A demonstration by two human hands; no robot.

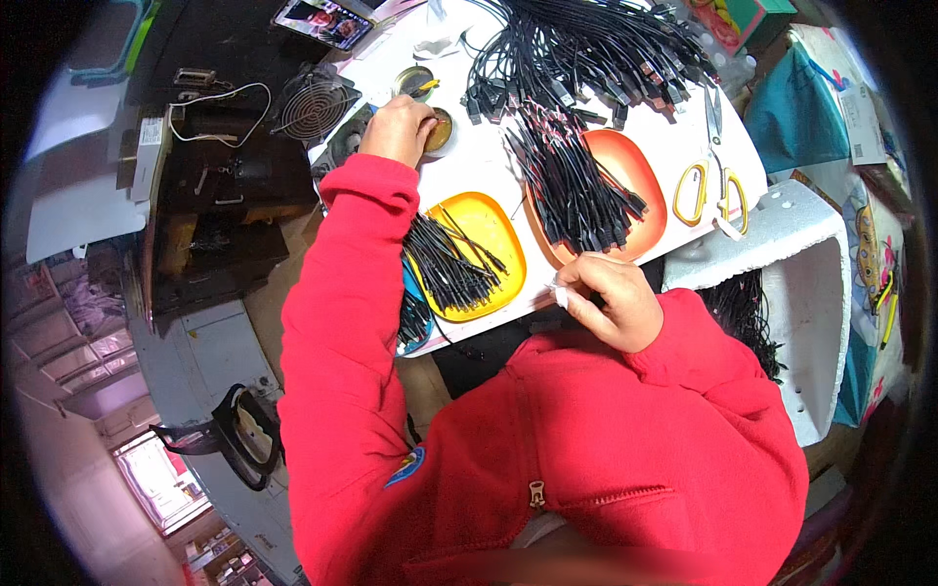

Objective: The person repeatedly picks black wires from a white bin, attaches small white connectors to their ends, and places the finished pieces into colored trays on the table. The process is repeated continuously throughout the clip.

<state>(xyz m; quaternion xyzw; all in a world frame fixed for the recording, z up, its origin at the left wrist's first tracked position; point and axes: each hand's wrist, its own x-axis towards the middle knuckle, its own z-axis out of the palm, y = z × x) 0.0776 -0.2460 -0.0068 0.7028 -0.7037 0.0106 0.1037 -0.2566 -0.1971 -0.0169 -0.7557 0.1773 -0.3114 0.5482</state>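
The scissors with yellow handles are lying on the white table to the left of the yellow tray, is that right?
Not quite. In the head view the scissors lie on the white table to the right of the orange tray, far from the yellow tray.

left hand (399, 129) at tin (440, 129), right hand (611, 298) — perhaps pinching cables (576, 186)

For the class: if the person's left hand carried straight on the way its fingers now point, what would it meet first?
The left hand points toward the small round tin on the white table; its fingers already seem to touch the rim, though depth is unclear.
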